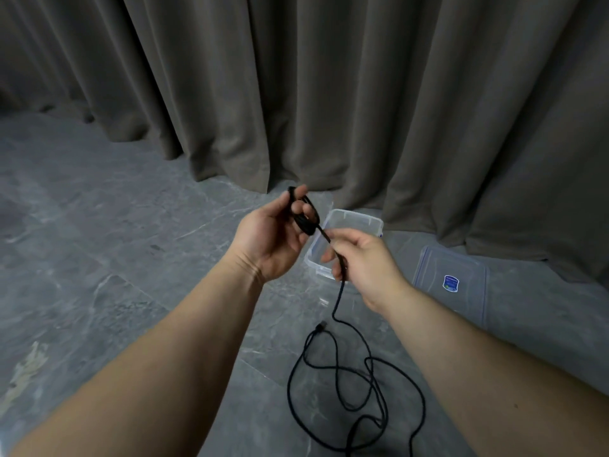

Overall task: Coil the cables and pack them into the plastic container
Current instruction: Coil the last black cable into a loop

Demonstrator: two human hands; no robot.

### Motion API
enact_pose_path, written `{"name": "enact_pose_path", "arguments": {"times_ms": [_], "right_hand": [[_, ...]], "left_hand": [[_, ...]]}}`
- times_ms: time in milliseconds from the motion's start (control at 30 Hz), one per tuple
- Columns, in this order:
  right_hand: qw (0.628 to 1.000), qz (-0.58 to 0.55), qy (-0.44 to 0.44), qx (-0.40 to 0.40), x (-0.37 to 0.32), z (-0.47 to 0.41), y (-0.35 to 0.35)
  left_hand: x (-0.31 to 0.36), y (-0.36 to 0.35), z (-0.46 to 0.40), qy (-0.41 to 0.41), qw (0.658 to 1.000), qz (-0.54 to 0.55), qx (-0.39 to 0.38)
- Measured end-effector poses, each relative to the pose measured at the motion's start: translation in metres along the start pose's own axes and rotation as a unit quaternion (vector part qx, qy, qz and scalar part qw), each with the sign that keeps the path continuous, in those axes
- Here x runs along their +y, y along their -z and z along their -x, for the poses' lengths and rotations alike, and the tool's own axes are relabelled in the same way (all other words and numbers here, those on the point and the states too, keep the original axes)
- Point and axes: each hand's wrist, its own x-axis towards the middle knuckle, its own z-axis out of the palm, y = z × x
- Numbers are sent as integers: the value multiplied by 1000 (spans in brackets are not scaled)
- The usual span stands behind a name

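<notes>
A long black cable [369,384] lies in loose loops on the grey floor, its plug end near the middle. My left hand [273,239] holds a small coil of that cable wound round its fingers, palm up. My right hand [362,262] pinches the cable just below the coil, and the strand hangs from it down to the floor. Behind both hands stands the clear plastic container [356,222], open, partly hidden by them; nothing shows inside it.
The container's clear lid [458,275], with a blue sticker, lies flat on the floor to the right. Grey-brown curtains [329,94] hang along the back down to the marbled grey floor [99,242].
</notes>
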Motion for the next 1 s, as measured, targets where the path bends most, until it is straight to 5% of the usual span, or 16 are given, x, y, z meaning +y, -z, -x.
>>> {"name": "enact_pose_path", "arguments": {"times_ms": [233,433,633,833,1000], "right_hand": [[951,277,-24,-137,-2,2,-1],[878,438,70,-181,-32,0,1],[911,368,172,-69,-37,-6,5],[965,186,184,-7,-35,-1,8],[971,140,187,51,-35,-11,12]], "left_hand": [[3,15,-3,-131,979,-144,60],[-3,24,-1,-114,928,-355,21],[-13,24,0,-60,908,-412,-40],[-14,22,3,-49,905,-410,-100],[-14,16,2,-65,905,-410,-94]]}}
